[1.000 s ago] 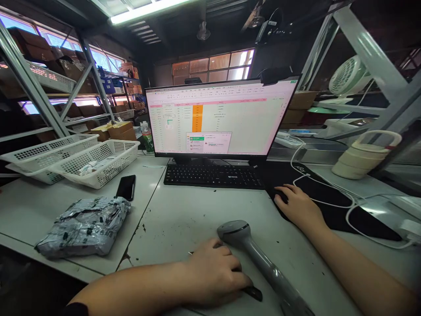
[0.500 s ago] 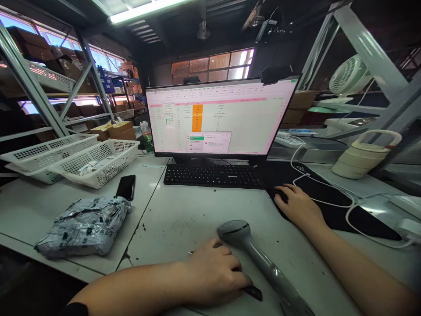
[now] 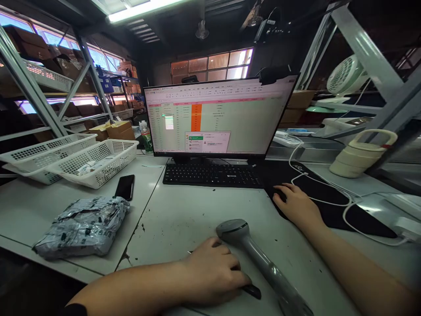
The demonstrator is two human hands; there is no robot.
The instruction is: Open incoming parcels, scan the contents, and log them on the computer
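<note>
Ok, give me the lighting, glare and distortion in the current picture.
Head view: the ceiling tube light burns out to white; head view: glints streak the grey scanner; head view: the dark mouse under the right hand blends into the black mat; head view: the cream container leans, likely wide-angle stretch.

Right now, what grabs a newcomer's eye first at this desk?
Probably the black-framed monitor, lit with a spreadsheet's orange column, at the back of the white desk. Next, the long grey handheld scanner lying up front, beside the left hand, which is closed around a slim black tool; then the crumpled silvery plastic parcel, front left.
</note>
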